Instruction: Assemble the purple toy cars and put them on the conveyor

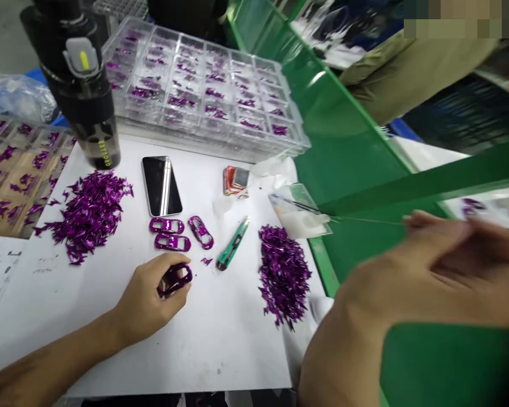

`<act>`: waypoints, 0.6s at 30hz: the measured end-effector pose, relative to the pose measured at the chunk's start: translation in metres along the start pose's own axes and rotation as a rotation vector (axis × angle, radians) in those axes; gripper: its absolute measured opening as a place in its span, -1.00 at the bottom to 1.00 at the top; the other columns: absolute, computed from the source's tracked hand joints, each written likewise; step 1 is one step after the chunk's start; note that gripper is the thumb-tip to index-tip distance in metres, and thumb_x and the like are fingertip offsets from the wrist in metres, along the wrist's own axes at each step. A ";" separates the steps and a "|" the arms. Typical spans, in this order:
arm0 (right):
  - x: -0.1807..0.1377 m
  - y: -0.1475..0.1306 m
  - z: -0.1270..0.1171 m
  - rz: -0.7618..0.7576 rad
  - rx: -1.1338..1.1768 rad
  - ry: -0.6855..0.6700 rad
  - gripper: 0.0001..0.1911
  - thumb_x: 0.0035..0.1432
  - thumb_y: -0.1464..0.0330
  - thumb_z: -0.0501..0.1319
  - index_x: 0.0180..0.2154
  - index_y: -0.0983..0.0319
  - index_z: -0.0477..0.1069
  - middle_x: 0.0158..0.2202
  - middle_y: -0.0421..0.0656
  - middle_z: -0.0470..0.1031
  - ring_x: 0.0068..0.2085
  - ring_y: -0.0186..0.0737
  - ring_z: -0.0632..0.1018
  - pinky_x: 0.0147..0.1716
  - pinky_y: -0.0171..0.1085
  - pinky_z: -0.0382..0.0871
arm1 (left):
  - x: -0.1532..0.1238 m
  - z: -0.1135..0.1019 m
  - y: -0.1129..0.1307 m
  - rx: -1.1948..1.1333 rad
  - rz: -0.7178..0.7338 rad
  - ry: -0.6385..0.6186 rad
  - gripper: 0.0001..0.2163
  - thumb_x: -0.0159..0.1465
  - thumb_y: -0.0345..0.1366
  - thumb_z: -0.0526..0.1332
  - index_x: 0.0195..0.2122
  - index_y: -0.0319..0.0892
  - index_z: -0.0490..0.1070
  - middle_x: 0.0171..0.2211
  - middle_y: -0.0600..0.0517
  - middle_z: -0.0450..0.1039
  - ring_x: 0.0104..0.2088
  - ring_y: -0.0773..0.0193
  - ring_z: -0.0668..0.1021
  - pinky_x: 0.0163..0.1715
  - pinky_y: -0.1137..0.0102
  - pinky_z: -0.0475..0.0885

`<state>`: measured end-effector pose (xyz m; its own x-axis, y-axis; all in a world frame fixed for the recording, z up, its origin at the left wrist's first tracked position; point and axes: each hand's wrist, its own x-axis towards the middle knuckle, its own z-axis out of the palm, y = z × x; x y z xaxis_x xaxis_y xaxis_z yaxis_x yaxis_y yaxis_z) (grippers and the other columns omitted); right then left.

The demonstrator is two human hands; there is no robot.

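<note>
My left hand [150,294] is closed around a purple toy car shell [178,280], low over the white work surface. Just beyond it lie more glossy purple car shells [173,242] and one tiny loose purple piece [206,261]. My right hand [407,277], blurred, is raised at the right above the green bin wall. Its fingers are pinched together at the end of a thin stick [356,219], whose darker far part reaches over a small clear plastic bag [301,217]. A green utility knife [234,244] rests between the hands.
Heaps of small purple pieces lie left [91,212] and right [284,277]. A phone [162,186], a dark bottle [89,102] and stacked clear compartment trays [212,85] stand behind. The green wall [322,113] borders the right. Another person's sleeve [419,68] shows beyond.
</note>
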<state>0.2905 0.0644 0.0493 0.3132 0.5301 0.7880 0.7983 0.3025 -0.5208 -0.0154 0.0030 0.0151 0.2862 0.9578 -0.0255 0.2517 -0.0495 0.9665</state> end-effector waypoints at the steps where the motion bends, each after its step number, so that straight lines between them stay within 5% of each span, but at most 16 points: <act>1: 0.008 0.010 -0.003 -0.005 -0.105 0.159 -0.72 0.43 0.26 0.09 0.03 0.16 0.49 -0.12 -0.09 0.59 -0.12 -0.09 0.68 -0.15 -0.19 0.53 | -0.001 0.001 0.000 0.020 0.037 0.007 -0.79 0.27 -0.38 0.24 -0.06 -0.10 0.45 -0.39 0.10 0.45 -0.49 0.38 0.47 -0.48 0.49 0.44; 4: 0.014 0.033 -0.008 0.017 -0.336 0.369 -0.80 0.28 0.29 0.29 -0.15 0.28 0.58 -0.30 -0.04 0.62 -0.30 -0.05 0.68 -0.26 -0.19 0.53 | -0.004 0.002 0.000 0.052 0.129 0.004 -0.78 0.28 -0.41 0.22 -0.06 -0.06 0.44 -0.35 0.07 0.45 -0.49 0.37 0.47 -0.51 0.49 0.42; 10: 0.012 0.052 -0.005 0.116 -0.510 0.172 -0.68 0.33 0.19 0.20 -0.17 0.31 0.57 -0.30 0.01 0.66 -0.32 -0.05 0.67 -0.30 -0.18 0.50 | -0.007 0.004 -0.003 0.029 0.088 0.021 -0.78 0.29 -0.32 0.27 -0.04 0.02 0.49 -0.18 -0.01 0.40 -0.46 0.34 0.48 -0.47 0.45 0.48; 16: -0.002 -0.013 0.006 -0.079 -0.377 0.224 -0.76 0.37 0.34 0.13 -0.23 0.25 0.57 -0.29 -0.06 0.67 -0.27 -0.17 0.67 -0.28 -0.26 0.50 | -0.007 0.004 0.005 -0.105 0.007 0.162 -0.74 0.26 -0.17 0.33 -0.02 0.07 0.59 -0.20 -0.02 0.42 -0.29 0.22 0.53 -0.21 0.38 0.54; 18: -0.022 -0.048 0.012 -0.184 -0.140 0.026 -0.79 0.36 0.46 0.12 -0.25 0.22 0.52 -0.35 -0.14 0.64 -0.34 -0.26 0.65 -0.33 -0.32 0.49 | -0.002 -0.003 0.006 -0.190 -0.026 0.207 -0.70 0.22 -0.13 0.37 -0.01 0.04 0.60 -0.18 -0.02 0.46 -0.16 0.16 0.57 -0.07 0.36 0.54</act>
<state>0.2388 0.0476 0.0530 0.1677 0.4552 0.8744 0.9060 0.2784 -0.3187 -0.0171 0.0013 0.0213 0.0819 0.9965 -0.0174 0.0732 0.0114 0.9973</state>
